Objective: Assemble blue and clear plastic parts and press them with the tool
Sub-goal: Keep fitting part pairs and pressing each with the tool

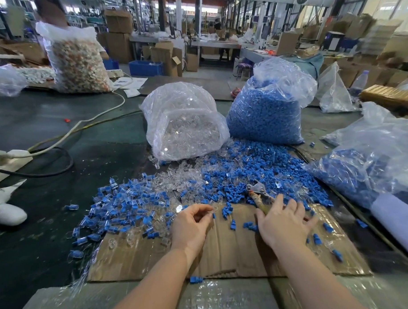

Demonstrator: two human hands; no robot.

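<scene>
My left hand (191,224) pinches a small clear plastic part (211,210) between thumb and fingertips over the cardboard sheet (225,250). My right hand (284,223) lies spread, palm down, over the wooden handle of the pressing tool (257,191), whose metal head points up-left; whether it grips the handle I cannot tell. Loose blue parts (257,173) and clear parts (183,180) are heaped just beyond the hands. Joined blue-and-clear pieces (121,208) lie in a pile to the left.
A bag of clear parts (183,122) and a bag of blue parts (266,113) stand behind the heap. Another bag with blue parts (369,162) lies at right. White cables (86,121) and a power strip (6,159) cross the dark table at left.
</scene>
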